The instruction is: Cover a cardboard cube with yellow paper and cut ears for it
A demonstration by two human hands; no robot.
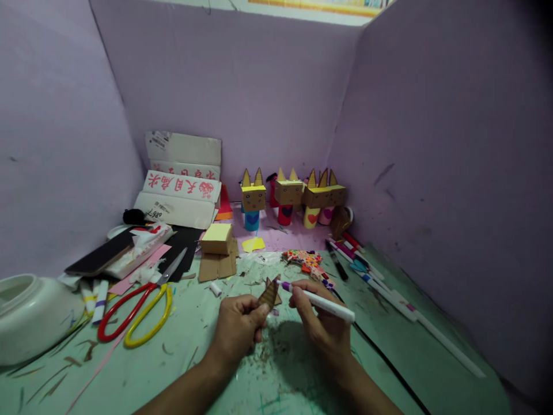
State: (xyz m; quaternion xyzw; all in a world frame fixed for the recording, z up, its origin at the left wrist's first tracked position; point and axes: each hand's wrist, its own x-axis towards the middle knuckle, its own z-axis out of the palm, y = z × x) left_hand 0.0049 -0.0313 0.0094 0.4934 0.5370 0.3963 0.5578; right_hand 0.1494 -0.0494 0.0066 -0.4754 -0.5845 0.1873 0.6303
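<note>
My left hand point(242, 324) pinches a small pointed cardboard piece point(268, 295), brown with dark lines across it. In my right hand point(324, 323) is a white marker point(326, 304) with a purple tip end, held like a pen. Its tip meets or nearly meets the upper edge of the cardboard piece; exact contact is too small to tell. A white cap point(215, 289) lies on the table to the left, beyond my left hand. Close behind my right hand rests a flower-patterned piece point(305, 262).
Red-and-yellow-handled scissors point(144, 305) and a white pot point(34, 317) stand at left. A small cardboard box point(216, 239) sits further back. Several cardboard-headed figures point(253, 199) line the back wall. Markers point(380, 282) and a black cable point(384, 357) lie at right, cardboard scraps around.
</note>
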